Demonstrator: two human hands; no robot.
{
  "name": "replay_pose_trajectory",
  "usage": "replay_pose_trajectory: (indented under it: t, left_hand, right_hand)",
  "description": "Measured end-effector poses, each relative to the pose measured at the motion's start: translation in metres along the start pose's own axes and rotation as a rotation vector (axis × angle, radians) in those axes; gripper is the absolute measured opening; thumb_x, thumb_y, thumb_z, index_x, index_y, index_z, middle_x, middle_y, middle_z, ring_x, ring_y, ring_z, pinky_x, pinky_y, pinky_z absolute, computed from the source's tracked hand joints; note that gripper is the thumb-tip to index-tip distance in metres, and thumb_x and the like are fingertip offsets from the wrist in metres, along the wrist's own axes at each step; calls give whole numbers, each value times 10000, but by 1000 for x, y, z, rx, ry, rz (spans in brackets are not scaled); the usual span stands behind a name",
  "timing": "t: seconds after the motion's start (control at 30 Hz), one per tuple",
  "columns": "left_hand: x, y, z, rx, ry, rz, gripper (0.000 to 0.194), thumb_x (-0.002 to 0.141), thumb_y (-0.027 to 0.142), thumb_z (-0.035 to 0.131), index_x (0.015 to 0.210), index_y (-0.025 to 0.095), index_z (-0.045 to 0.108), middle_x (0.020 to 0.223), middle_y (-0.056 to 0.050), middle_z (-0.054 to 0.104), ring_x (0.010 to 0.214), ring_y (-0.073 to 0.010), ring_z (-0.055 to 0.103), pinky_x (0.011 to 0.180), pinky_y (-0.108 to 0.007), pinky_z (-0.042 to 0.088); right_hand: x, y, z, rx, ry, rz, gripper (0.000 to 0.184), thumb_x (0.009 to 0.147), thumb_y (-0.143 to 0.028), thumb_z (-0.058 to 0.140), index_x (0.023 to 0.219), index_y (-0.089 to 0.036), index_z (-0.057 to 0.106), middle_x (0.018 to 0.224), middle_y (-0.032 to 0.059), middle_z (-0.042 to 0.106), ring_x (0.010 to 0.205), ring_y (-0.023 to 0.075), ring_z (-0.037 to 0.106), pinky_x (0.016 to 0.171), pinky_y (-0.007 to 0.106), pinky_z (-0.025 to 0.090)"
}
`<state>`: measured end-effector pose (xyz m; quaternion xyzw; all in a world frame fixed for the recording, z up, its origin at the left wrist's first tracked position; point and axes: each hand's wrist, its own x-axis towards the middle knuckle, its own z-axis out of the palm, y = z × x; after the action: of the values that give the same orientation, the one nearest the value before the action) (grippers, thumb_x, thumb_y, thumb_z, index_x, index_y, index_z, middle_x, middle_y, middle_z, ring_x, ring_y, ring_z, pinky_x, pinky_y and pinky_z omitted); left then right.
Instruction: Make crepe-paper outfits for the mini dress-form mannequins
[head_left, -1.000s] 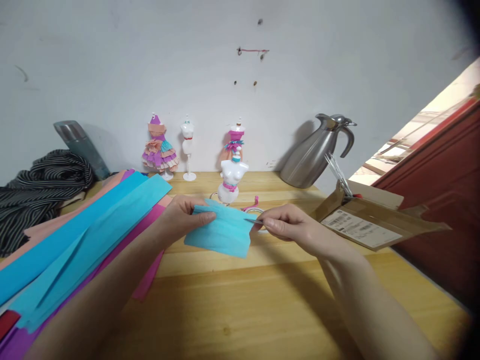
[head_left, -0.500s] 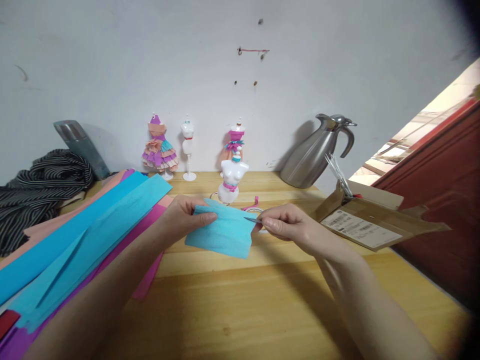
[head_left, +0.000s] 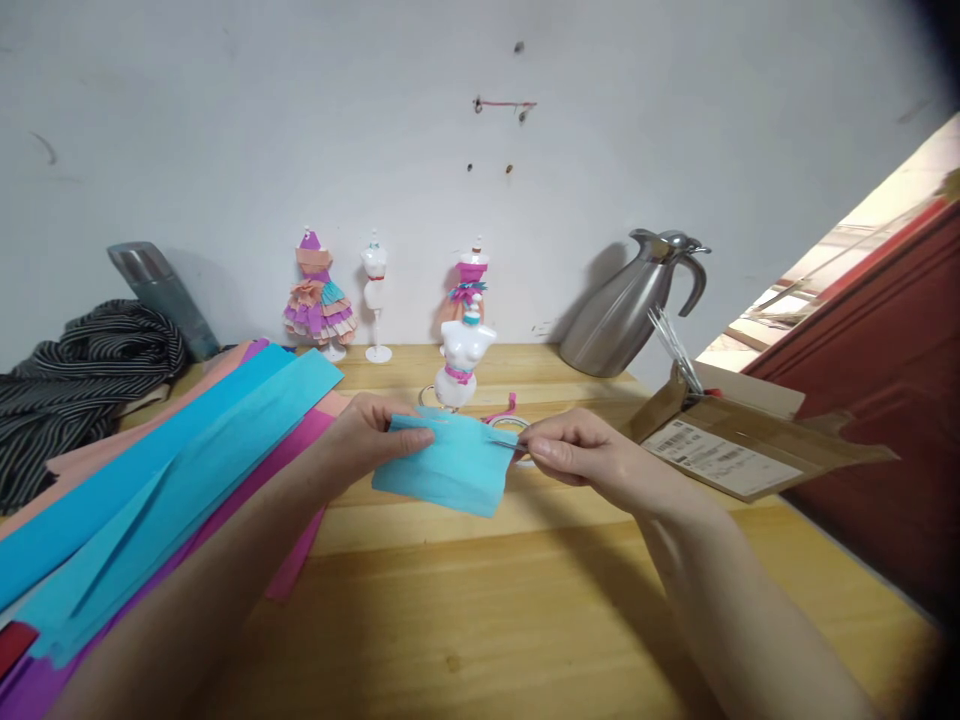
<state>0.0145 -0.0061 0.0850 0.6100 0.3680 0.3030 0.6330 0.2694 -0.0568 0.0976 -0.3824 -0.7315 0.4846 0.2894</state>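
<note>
My left hand (head_left: 384, 432) pinches the upper left edge of a piece of light blue crepe paper (head_left: 442, 468) between thumb and fingers, holding it above the table. In my right hand (head_left: 574, 445) is a pair of slim metal tweezers (head_left: 505, 444), its tips lying over the paper's upper right edge. Most of the tool is hidden by the fingers. Just behind the paper stands a small white dress form (head_left: 466, 345) with a pink band round its waist and a blue band at its neck.
Long crepe paper strips (head_left: 180, 470) lie at left, near a striped cloth (head_left: 97, 345) and a bottle (head_left: 161, 295). Along the wall stand a dressed form (head_left: 319, 295), a white form (head_left: 375, 295) and another (head_left: 471, 272). At right are a steel jug (head_left: 622, 310) and cardboard box (head_left: 735, 440). A tape roll (head_left: 510, 424) lies behind the paper.
The tweezers' tips have shifted slightly and now overlap the paper's upper right edge, which looks a little folded. Both hands stay almost where they were.
</note>
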Motion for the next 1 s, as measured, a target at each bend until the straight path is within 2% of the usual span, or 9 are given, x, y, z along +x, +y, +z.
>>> replay_pose_trajectory:
  t: [0.1,0.23,0.4,0.73,1.0]
  left_hand:
    - [1,0,1,-12,-4,-1,294,610,369,772,558,123,620,545,14,560,515,-89,475,492,-214,402]
    - [2,-2,1,-15,9,18,272,618,368,776,602,122,661,588,-3,615,556,-109,527,535,-232,447]
    - [2,-3,2,-61,-31,3,276,611,386,791,686,131,717,680,-33,689,612,-143,595,593,-271,504]
    - [4,-7,-1,-41,-50,13,268,599,389,809,649,143,716,657,-22,678,594,-135,581,559,-251,483]
    - [2,-6,0,-3,-74,39,265,608,394,799,656,144,725,662,-23,680,591,-129,572,565,-247,471]
  right_hand:
    - [0,-3,0,-26,-11,17,501,902,-507,470,550,-205,281,526,-68,226,502,76,179,486,277,138]
    - [2,-7,2,-96,-2,41,478,889,-527,472,575,-205,310,550,-64,229,516,82,192,488,270,142]
    - [3,-8,4,-125,8,59,464,883,-547,457,592,-203,344,569,-58,231,529,88,198,493,268,146]
    - [3,-5,4,-127,20,47,477,880,-560,457,587,-208,325,569,-61,227,534,89,194,505,272,155]
    - [4,-5,7,-85,21,95,486,843,-583,511,573,-207,361,536,-61,260,509,91,216,488,275,159]
